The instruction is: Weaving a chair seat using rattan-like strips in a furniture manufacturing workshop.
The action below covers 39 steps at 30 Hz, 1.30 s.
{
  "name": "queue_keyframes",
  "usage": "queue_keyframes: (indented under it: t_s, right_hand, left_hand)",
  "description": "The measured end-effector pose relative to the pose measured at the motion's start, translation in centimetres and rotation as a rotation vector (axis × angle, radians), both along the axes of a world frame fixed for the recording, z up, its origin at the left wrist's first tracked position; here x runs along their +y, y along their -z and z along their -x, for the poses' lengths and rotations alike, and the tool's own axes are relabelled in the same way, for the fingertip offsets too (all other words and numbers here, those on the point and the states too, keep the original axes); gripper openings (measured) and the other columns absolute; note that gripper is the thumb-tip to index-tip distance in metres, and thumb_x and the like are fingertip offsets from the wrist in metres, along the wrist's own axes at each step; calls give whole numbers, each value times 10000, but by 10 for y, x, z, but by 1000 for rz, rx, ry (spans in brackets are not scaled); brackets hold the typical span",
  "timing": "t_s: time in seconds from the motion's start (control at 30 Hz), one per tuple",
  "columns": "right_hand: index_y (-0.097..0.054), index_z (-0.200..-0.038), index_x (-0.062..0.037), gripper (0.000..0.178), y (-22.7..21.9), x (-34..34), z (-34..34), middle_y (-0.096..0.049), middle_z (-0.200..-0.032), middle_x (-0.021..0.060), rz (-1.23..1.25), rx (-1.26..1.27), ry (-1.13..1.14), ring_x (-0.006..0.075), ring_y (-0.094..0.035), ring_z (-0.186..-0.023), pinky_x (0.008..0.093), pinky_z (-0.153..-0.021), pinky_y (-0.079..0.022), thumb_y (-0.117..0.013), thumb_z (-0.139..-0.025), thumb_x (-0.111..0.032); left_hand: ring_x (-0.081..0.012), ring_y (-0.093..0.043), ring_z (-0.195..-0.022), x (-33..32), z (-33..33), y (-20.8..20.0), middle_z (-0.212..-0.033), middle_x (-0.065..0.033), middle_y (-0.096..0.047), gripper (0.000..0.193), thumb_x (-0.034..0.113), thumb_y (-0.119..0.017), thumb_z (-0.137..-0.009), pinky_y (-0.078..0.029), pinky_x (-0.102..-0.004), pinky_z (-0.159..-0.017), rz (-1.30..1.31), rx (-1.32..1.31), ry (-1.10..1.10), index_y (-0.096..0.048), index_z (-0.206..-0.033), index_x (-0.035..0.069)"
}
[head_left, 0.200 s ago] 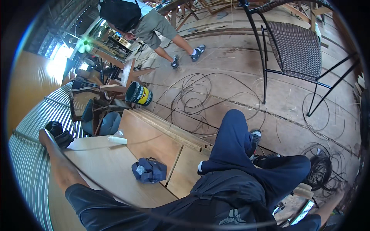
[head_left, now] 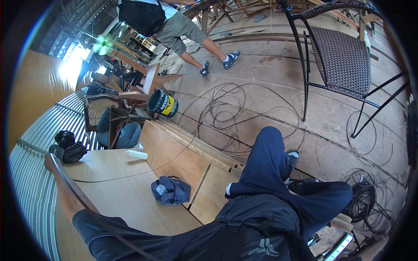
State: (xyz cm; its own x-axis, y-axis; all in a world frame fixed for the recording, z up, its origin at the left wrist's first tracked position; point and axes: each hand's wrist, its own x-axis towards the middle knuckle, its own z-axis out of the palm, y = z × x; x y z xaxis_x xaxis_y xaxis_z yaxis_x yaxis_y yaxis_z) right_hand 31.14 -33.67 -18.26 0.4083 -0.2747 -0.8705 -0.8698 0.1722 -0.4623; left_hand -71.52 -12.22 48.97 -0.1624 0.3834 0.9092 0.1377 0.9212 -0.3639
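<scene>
Head view: vs 0.2 s ago, most of the scene sits a bit further R in frame, incl. the bucket (head_left: 163,103) and the woven chair (head_left: 344,61). Dark strip (head_left: 76,188) used to sweep across the lap twd the lower R; now it drops more steeply over the L forearm and sleeve to the bottom edge. Thin strand (head_left: 117,178) on the pale board (head_left: 109,200) shows more plainly than before. R hand (head_left: 379,242) is lower and dimmer, nr the rim. Co-worker (head_left: 187,32) at top now shows part of an arm at the upper edge.

L hand (head_left: 51,162): closed round the strip's far end, out at far L, beside the black bundle (head_left: 72,150) on the board's edge. R hand: blurred and dark, just below the tangled coil (head_left: 363,195); can't tell how far open or if it holds anything. Blue cloth bag (head_left: 171,190) and white roll (head_left: 136,155) lie on the boards btwn the L arm and the R-hand side. Loose loops (head_left: 222,106) lie on the floor, past the person's knees.

Writing: bucket carries a printed label, pale lettering on dark, w/ a yellow patch. Person's dark shirt has a pale grey print (head_left: 263,248), no words legible. White oblong item (head_left: 339,247) at lower R has small marks, too tiny to read.
</scene>
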Motion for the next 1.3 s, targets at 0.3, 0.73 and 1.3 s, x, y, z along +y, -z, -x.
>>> queue_keyframes:
  t_s: [0.3,0.73,1.3]
  right_hand:
    - [-518,-1150,-28,384,233,-181,-218,-579,-1035,150,-367,-484,-251,244,-537,-925,354,-820,-426,-375,-843,-210]
    - [-558,-914,-165,158,97,104,90,-551,-850,-51,-637,-623,-131,105,-480,-794,295,-681,-346,-580,-798,-271]
    - [-388,-1239,39,576,64,108,152,-431,-1233,133,-390,-849,-297,201,-378,-1163,309,-991,-252,-323,-913,-432]
  left_hand:
    - [-262,-594,-773,139,56,99,-789,-134,-606,191,114,-442,-818,-468,-357,-671,378,199,194,-615,-802,34]
    - [-307,-594,-717,156,-606,546,-757,-155,-610,283,304,-476,-824,-456,-385,-624,1396,-1567,1541,-639,-825,73]
    - [-369,-574,-775,-21,-861,697,-789,-220,-592,203,152,-443,-808,-445,-429,-687,2012,-1745,1655,-560,-798,-14]
